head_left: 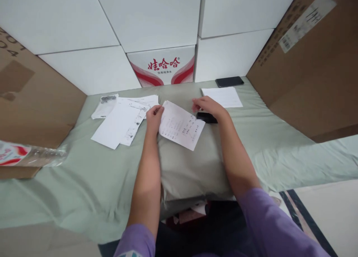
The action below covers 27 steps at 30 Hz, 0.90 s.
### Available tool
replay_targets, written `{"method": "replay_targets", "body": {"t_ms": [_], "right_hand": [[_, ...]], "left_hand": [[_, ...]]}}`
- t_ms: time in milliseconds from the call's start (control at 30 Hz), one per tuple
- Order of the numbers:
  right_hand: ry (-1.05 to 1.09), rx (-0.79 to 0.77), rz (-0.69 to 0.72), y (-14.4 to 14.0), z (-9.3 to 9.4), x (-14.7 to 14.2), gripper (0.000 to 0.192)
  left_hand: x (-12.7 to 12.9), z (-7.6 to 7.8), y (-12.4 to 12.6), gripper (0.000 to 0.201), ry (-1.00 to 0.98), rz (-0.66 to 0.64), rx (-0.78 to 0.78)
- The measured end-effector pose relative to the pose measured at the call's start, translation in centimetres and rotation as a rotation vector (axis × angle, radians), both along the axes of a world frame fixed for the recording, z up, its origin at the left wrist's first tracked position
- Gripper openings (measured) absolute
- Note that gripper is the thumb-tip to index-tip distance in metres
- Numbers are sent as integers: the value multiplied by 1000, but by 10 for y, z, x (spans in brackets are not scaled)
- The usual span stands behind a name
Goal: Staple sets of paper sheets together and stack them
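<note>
Printed sheet (181,125) is pinched at its edge by left hand (153,117); right hand (208,107) rests, fingers loose, on black stapler (206,117); stapling looks next.

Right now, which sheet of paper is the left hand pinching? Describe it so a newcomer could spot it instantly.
Start at the red-and-white printed carton against the back wall. Just below it, on the grey-green cushion, lies a tilted printed sheet, its left edge pinched by the left hand. Unlike the overlapping papers further left, it lies alone between both hands.
</note>
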State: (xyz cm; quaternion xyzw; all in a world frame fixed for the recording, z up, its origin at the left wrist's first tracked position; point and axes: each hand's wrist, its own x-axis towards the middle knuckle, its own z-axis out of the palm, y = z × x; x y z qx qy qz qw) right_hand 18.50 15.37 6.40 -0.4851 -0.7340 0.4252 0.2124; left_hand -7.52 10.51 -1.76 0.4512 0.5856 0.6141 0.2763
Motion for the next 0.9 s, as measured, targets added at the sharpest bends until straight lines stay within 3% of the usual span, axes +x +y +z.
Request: {"method": "replay_targets", "body": {"t_ms": [200, 400, 600, 733, 833, 900], "right_hand": [[1, -75, 17, -3, 1, 6, 36], [5, -22, 62, -1, -4, 4, 34], [142, -72, 101, -5, -11, -10, 24], [132, 107, -194, 7, -16, 1, 32], [45, 319, -503, 29, -21, 43, 37], [-112, 379, -652, 49, -27, 83, 38]], "left_hand": [[-18, 4, -6, 15, -14, 70, -10], [-40, 5, -5, 40, -194, 230, 99], [-30, 4, -1, 49, -270, 249, 149], [-16, 5, -5, 47, -319, 111, 64], [-8, 6, -7, 44, -366, 30, -8], [-5, 7, -7, 41, -379, 16, -34]]}}
